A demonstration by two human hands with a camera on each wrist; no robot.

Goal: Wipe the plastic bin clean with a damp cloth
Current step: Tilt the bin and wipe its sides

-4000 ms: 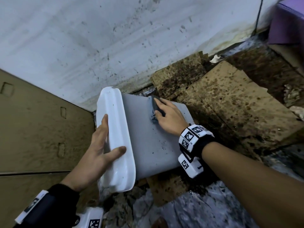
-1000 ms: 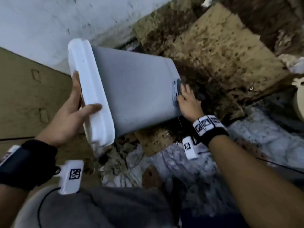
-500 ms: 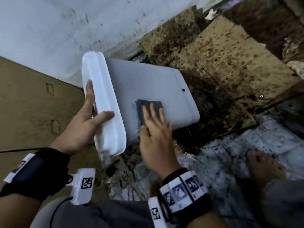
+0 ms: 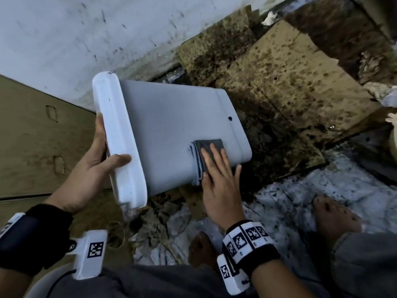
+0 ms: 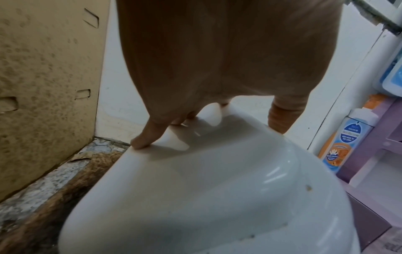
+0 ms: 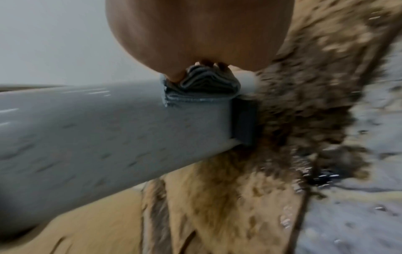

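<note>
Fingers, right: we lay our right hand [image 4: 217, 179] flat on the folded grey cloth [image 4: 207, 154], fingers [image 4: 214, 152] straight and a little spread, pressing it onto the bin's upper wall near the base end; the thumb sits at the cloth's near edge.
Fingers, left: we grip the bin's white rim [image 4: 120, 136] with our left hand [image 4: 90, 168], thumb [image 4: 117, 161] curled over the outer face, the other fingers behind the rim.
Plastic bin: the pale grey plastic bin [image 4: 178, 130] lies tipped on its side, rim toward our left, base toward stained cardboard [image 4: 290, 82] on the floor; we cannot tell whether its lower wall touches the floor.
Hidden or unclear: our palm covers part of the cloth; in the right wrist view the cloth [image 6: 201, 87] shows bunched folds under the hand and the picture is smeared. In the left wrist view only one fingertip [image 5: 141, 142] shows clearly on the rim [image 5: 195, 171].
Counts: one bin, one cloth, two hands, two wrist bands with markers, two bare feet, one dark spot [image 4: 230, 118] on the bin wall.
Around: a speckled white wall [image 4: 86, 29] stands behind; a brown cardboard panel [image 4: 32, 136] stands at our left.
</note>
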